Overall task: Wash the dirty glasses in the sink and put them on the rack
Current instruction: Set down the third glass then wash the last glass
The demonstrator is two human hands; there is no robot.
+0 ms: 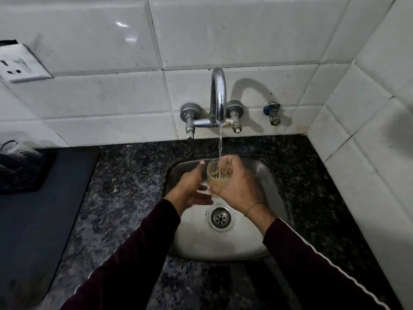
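Observation:
A small clear glass (218, 175) with brownish residue is held upright over the steel sink (274, 191), its mouth under the running water. My right hand (238, 186) wraps around its right side. Just left of the glass is my left hand (191, 186), its fingers apart and holding nothing. The water falls in a thin stream from the chrome tap (218, 97) into the glass. At the far left edge a dark rack (24, 171) holds a clear glass (10, 146) on the counter.
The sink drain (220, 218) lies below the hands. Speckled dark granite counter (125, 186) surrounds the sink. White tiled walls stand behind and to the right. A wall socket (20, 63) is at upper left, a small valve (273, 113) right of the tap.

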